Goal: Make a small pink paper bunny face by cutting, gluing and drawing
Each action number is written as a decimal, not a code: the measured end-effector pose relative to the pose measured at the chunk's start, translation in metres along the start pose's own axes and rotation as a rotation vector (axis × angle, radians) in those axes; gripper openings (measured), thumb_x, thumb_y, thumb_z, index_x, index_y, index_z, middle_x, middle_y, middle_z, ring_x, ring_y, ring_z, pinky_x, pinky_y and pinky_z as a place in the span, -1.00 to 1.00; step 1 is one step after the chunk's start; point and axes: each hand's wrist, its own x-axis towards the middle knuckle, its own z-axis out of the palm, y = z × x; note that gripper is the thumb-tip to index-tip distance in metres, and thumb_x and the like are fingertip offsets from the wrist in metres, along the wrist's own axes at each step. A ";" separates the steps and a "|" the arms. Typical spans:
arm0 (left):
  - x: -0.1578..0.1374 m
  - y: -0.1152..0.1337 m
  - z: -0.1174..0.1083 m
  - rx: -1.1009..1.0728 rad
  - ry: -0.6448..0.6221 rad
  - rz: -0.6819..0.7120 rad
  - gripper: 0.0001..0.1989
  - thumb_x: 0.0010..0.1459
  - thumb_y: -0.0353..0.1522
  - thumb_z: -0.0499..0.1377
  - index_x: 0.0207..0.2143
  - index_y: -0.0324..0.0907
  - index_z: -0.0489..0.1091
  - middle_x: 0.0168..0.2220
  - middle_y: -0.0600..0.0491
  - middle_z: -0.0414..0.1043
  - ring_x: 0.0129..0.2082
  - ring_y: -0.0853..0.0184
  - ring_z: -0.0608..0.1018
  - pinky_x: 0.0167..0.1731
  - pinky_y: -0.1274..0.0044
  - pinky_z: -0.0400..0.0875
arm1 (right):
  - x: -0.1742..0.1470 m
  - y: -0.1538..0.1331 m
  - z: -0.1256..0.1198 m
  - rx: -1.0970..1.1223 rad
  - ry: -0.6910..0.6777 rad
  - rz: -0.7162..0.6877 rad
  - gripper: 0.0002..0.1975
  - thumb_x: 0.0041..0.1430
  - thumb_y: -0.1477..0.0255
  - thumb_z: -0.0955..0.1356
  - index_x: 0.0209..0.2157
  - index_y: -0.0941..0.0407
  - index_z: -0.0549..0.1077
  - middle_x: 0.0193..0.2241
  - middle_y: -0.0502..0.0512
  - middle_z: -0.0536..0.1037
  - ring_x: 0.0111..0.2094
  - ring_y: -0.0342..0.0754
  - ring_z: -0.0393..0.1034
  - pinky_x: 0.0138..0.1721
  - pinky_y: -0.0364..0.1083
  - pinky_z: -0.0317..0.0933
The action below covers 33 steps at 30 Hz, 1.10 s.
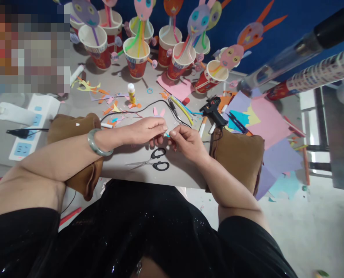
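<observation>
Above a gray counter (pixel 183 175), the right hand (pixel 187 141) pinches a small blue piece (pixel 167 134) between thumb and finger. The left hand (pixel 150 129) has its fingers bent together beside the piece, its grip unclear. Black-handled scissors (pixel 146 162) lie nearer the body; paper cups (pixel 137 69) with paper faces stand behind.

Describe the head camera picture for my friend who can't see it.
A person's left hand and right hand are close together over a grey table, a tiny blue piece in the right hand's grip. Metal scissors with black handles lie nearby; beyond stand red paper cups with colourful paper faces.
</observation>
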 end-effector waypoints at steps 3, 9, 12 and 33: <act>0.000 0.000 -0.002 0.050 0.040 0.032 -0.67 0.45 -0.35 -0.03 -0.41 -0.20 0.32 -0.46 0.08 0.44 -0.51 0.45 0.53 -0.45 0.59 0.48 | 0.000 0.002 0.000 -0.002 0.007 -0.003 -0.47 0.21 -0.09 0.41 -0.47 0.09 0.38 -0.59 -0.07 0.46 -0.61 -0.22 0.24 -0.56 -0.16 0.10; -0.001 -0.002 -0.002 0.198 0.080 0.218 -0.87 0.19 -0.34 0.27 -0.28 -0.25 0.49 -0.41 0.08 0.52 -0.43 0.44 0.49 -0.40 0.59 0.36 | -0.001 0.003 -0.001 -0.109 0.027 -0.037 -0.45 0.21 -0.13 0.39 -0.50 0.07 0.36 -0.64 -0.08 0.42 -0.59 -0.18 0.23 -0.51 -0.13 0.12; -0.001 -0.002 -0.001 0.277 0.125 0.273 -0.92 0.15 -0.39 0.25 -0.36 -0.24 0.52 -0.48 0.12 0.49 -0.46 0.46 0.43 -0.41 0.59 0.29 | -0.002 0.002 -0.001 -0.161 0.032 -0.051 -0.45 0.21 -0.14 0.38 -0.50 0.06 0.35 -0.63 -0.07 0.41 -0.55 -0.15 0.26 -0.48 -0.11 0.14; -0.005 0.009 -0.001 -0.052 0.069 0.069 -0.83 0.19 -0.53 0.23 -0.48 -0.27 0.48 -0.58 0.13 0.47 -0.57 0.49 0.50 -0.51 0.63 0.38 | 0.000 0.002 0.000 -0.067 0.053 -0.007 -0.32 0.29 -0.20 0.23 -0.54 0.10 0.47 -0.62 0.03 0.49 -0.66 -0.16 0.28 -0.61 -0.11 0.12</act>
